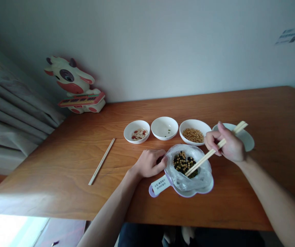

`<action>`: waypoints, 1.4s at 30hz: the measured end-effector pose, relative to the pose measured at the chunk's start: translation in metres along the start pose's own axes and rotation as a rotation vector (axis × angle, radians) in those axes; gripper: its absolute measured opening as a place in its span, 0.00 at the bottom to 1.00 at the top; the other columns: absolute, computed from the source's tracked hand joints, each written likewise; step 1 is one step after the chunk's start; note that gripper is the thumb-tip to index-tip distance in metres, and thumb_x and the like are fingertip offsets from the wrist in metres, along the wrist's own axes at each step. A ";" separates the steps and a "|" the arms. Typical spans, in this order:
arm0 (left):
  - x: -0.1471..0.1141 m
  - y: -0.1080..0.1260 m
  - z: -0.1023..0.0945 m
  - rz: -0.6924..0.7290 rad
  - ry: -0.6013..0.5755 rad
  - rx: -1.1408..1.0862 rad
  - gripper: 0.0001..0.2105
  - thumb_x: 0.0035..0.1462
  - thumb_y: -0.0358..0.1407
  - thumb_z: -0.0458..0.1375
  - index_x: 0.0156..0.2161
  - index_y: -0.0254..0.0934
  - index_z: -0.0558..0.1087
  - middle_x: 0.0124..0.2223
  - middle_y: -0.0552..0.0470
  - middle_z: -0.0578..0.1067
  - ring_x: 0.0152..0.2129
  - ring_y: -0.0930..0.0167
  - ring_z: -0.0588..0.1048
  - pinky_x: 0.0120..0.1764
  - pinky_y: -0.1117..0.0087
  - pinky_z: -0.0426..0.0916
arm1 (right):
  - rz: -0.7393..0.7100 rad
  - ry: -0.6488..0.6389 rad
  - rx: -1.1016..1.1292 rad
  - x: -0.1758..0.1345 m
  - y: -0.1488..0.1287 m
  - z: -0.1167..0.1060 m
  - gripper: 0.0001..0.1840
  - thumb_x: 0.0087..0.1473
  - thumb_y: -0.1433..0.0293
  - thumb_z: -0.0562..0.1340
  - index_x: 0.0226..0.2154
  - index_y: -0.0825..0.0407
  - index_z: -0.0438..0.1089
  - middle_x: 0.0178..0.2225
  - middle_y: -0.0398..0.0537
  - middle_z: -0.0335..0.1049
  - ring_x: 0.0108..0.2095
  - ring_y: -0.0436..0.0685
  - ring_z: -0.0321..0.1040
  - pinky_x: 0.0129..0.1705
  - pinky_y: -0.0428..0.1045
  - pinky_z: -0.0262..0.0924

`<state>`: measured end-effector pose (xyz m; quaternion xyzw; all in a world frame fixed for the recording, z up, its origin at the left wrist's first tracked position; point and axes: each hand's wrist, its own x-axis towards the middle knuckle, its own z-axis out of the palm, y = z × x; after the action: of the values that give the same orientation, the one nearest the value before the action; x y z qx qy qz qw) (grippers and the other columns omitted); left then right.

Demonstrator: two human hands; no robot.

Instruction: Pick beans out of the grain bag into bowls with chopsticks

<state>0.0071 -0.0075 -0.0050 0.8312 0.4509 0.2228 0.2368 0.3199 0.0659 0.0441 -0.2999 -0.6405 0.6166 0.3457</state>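
My right hand is closed around a pair of wooden chopsticks, whose tips reach down into mixed beans, dark and yellowish. The beans lie in a clear plastic bag that lines a pale purple bowl with a labelled handle. At the left rim, my left hand pinches the edge of the bag with thumb and fingers. Just behind stands a white bowl of yellow beans, partly covered by my right hand.
Left of it are a white bowl with a few bits inside and a bowl of red-and-white pieces. A white plate sits behind my right hand. Another chopstick pair lies left; a cow keyboard toy stands by the wall.
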 end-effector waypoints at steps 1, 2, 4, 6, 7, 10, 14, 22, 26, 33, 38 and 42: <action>0.000 0.000 0.000 0.005 0.000 0.001 0.15 0.71 0.42 0.49 0.32 0.38 0.65 0.29 0.54 0.72 0.25 0.73 0.68 0.32 0.71 0.60 | 0.025 -0.027 -0.008 0.000 0.000 0.001 0.42 0.67 0.40 0.42 0.16 0.49 0.66 0.13 0.44 0.56 0.15 0.51 0.52 0.21 0.51 0.43; 0.001 0.000 -0.001 0.011 -0.003 0.000 0.15 0.71 0.42 0.49 0.32 0.38 0.64 0.29 0.54 0.72 0.25 0.73 0.68 0.32 0.71 0.60 | 0.044 -0.049 -0.021 0.000 0.001 0.002 0.42 0.67 0.40 0.42 0.17 0.49 0.66 0.14 0.45 0.57 0.15 0.51 0.52 0.21 0.50 0.44; 0.002 0.001 -0.002 0.023 -0.009 -0.003 0.15 0.72 0.42 0.49 0.32 0.37 0.64 0.29 0.54 0.71 0.25 0.73 0.67 0.32 0.71 0.60 | 0.065 -0.082 -0.055 -0.001 0.003 0.004 0.43 0.67 0.39 0.42 0.18 0.50 0.67 0.15 0.45 0.59 0.16 0.51 0.55 0.20 0.50 0.45; 0.002 0.002 -0.003 0.031 -0.012 -0.003 0.16 0.72 0.41 0.49 0.32 0.37 0.63 0.29 0.54 0.70 0.24 0.73 0.67 0.32 0.71 0.59 | 0.078 -0.112 -0.090 -0.002 0.004 0.006 0.43 0.67 0.40 0.42 0.18 0.50 0.68 0.15 0.45 0.60 0.16 0.51 0.56 0.20 0.50 0.46; 0.002 0.002 -0.003 0.033 -0.010 -0.002 0.16 0.72 0.41 0.49 0.32 0.37 0.63 0.29 0.54 0.70 0.24 0.73 0.67 0.32 0.71 0.59 | 0.085 -0.126 -0.103 -0.003 0.005 0.007 0.43 0.68 0.40 0.42 0.18 0.50 0.68 0.15 0.45 0.61 0.16 0.51 0.57 0.20 0.50 0.47; 0.003 0.001 -0.002 0.035 -0.012 -0.002 0.15 0.72 0.41 0.49 0.32 0.37 0.63 0.29 0.54 0.71 0.25 0.73 0.68 0.32 0.71 0.60 | 0.088 -0.142 -0.102 -0.003 0.008 0.007 0.43 0.69 0.41 0.42 0.18 0.50 0.69 0.14 0.46 0.62 0.16 0.51 0.57 0.20 0.50 0.47; 0.004 0.000 -0.001 0.043 -0.017 -0.010 0.15 0.72 0.41 0.49 0.33 0.37 0.64 0.30 0.53 0.72 0.25 0.72 0.69 0.33 0.71 0.61 | 0.022 -0.047 -0.048 -0.004 0.012 0.009 0.42 0.68 0.41 0.43 0.18 0.50 0.68 0.14 0.45 0.62 0.16 0.51 0.56 0.20 0.50 0.45; 0.005 0.004 -0.002 0.042 -0.014 -0.002 0.14 0.71 0.40 0.49 0.33 0.38 0.65 0.30 0.53 0.73 0.25 0.72 0.68 0.31 0.71 0.59 | -0.222 0.124 -0.057 -0.012 0.010 0.021 0.42 0.69 0.44 0.43 0.17 0.49 0.70 0.16 0.49 0.62 0.19 0.55 0.57 0.24 0.54 0.48; 0.004 0.005 -0.002 0.041 -0.011 0.006 0.13 0.71 0.39 0.49 0.32 0.38 0.63 0.30 0.53 0.73 0.26 0.72 0.69 0.32 0.70 0.59 | -0.311 0.207 -0.107 -0.011 0.011 0.016 0.43 0.69 0.44 0.42 0.17 0.49 0.70 0.16 0.49 0.62 0.20 0.55 0.58 0.25 0.55 0.50; 0.001 0.008 0.000 0.004 0.004 0.025 0.12 0.71 0.39 0.49 0.33 0.38 0.63 0.31 0.52 0.75 0.27 0.70 0.71 0.32 0.69 0.59 | -0.353 0.214 -0.278 -0.017 0.006 -0.008 0.43 0.68 0.41 0.43 0.18 0.48 0.72 0.16 0.49 0.64 0.21 0.57 0.60 0.27 0.57 0.51; 0.000 0.009 0.001 -0.008 0.004 0.016 0.13 0.71 0.40 0.49 0.33 0.39 0.63 0.31 0.52 0.75 0.27 0.70 0.72 0.32 0.69 0.59 | -0.280 0.193 -0.350 -0.021 -0.002 -0.018 0.45 0.65 0.37 0.39 0.18 0.47 0.71 0.16 0.50 0.64 0.21 0.58 0.59 0.26 0.58 0.50; 0.000 0.009 0.002 -0.007 0.007 0.009 0.11 0.71 0.39 0.50 0.34 0.39 0.63 0.32 0.53 0.75 0.27 0.70 0.73 0.32 0.69 0.58 | -0.251 0.181 -0.334 -0.024 -0.008 -0.026 0.46 0.65 0.38 0.35 0.18 0.47 0.69 0.16 0.53 0.62 0.21 0.60 0.58 0.27 0.60 0.50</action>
<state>0.0139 -0.0122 -0.0018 0.8299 0.4558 0.2228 0.2320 0.3550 0.0613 0.0501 -0.3249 -0.7324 0.4247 0.4216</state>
